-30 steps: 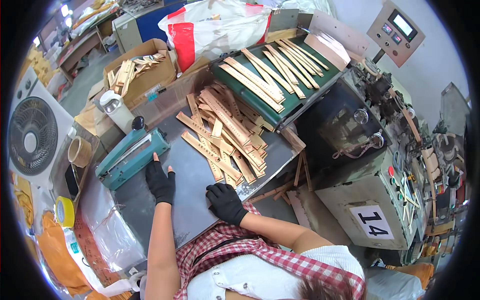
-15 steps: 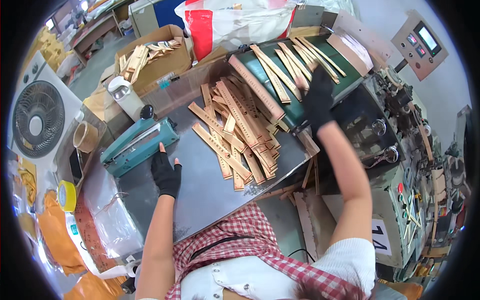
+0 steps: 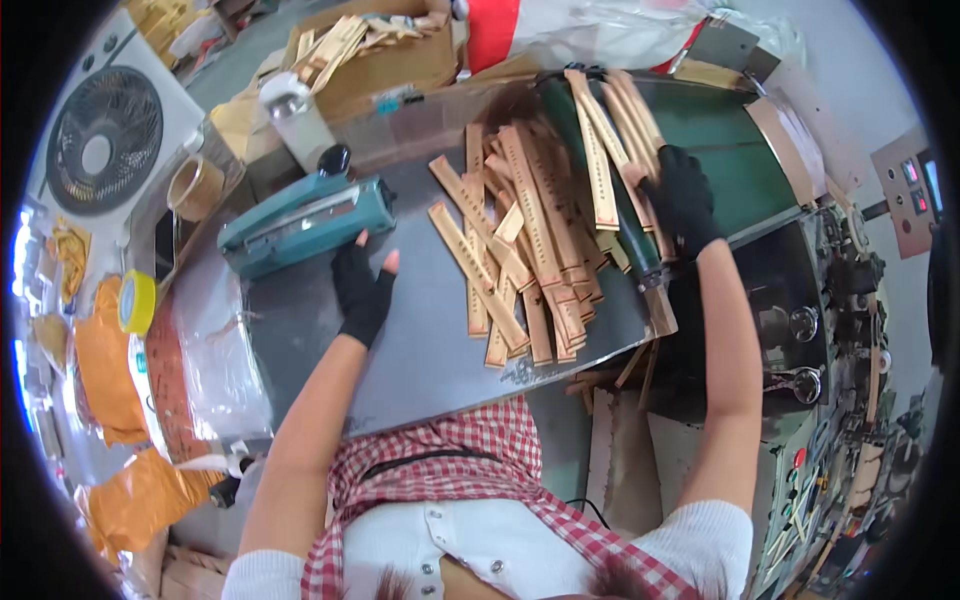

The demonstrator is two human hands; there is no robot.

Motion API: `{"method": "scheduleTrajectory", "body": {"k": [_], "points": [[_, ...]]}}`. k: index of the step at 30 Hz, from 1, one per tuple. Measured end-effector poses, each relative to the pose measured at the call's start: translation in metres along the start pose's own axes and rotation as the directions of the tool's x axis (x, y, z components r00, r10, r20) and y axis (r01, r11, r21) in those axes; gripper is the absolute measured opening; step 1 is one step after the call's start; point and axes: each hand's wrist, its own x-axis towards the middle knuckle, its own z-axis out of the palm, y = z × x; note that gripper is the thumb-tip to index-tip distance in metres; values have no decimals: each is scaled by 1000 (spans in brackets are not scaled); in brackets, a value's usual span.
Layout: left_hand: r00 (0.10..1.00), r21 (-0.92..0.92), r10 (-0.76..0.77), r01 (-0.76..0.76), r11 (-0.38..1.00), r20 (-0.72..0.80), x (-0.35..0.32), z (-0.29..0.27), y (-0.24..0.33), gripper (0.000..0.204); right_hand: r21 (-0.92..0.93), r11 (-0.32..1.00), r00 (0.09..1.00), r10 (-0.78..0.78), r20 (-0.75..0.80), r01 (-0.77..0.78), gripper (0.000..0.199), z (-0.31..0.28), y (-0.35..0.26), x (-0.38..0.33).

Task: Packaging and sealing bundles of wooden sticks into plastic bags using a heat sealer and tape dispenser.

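Grey worktop (image 3: 400, 340), strips (image 3: 530, 240) under right hand (image 3: 683, 200)

Black fingerless gloves, red-checked apron

head cam | worn high, facing steeply down | close over metal worktable (image 3: 400, 350) | fisheye-bent edges

Brown cardboard box (image 3: 385, 60) top centre, small panel screens (image 3: 920, 185) far right
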Motion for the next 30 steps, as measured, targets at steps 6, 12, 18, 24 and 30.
{"method": "scheduleTrajectory", "body": {"k": [6,12,18,24,30], "points": [[710,-543,-445,704,458,546,40,48,59,90,393,914,911,-242,334,98,66,-5,-166,-64],[836,-103,-469,513,852,283,34,71,147,91,490,782,922,324,211,-387,75,131,-85,-20],[576,-531,-407,816,230,709,40,36,121,77,913,20,907,-109,408,-408,46,78,-199,-108],[724,-725,50,688,17,688,-67,-114,47,76,850,-3,847,-92,524,-526,50,52,-226,-241],[558,-583,-178,799,-147,810,-58,-110,48,57,822,294,799,-228,556,-488,65,45,-293,-203]]}}
